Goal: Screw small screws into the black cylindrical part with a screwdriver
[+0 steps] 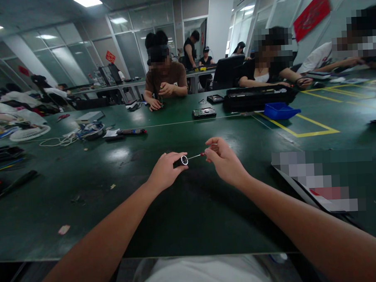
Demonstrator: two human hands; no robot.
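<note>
We've got both hands up over the green counter (191,224), working in the air. Left hand (166,171) grips a short black tube (177,163), its bright-rimmed end turned toward us. Right hand (223,160) pinches the red end of a thin screwdriver (195,157) between thumb and fingers, shaft pointing at the tube's rim. We can't tell whether the tip touches or sits inside.

To do this well, we'd judge, hold the tube firmly, line the shaft up with whatever it meets, and press lightly, since a slip could send the tip toward the left fingers. Resting the wrists on the counter would probably steady both.

Around: nearest is a flat item (297,181), partly blurred out, beside the right forearm; we'd mind the elbow there. Paper scrap (64,229) left of the left forearm. Farther off: dark pen-like tool (131,132), white cable (60,141), hard drive (204,113), long black case (259,99), blue bin (279,111) by yellow tape. Co-worker (166,75) opposite, own hands busy. None of those far things blocks the tube or screwdriver.
</note>
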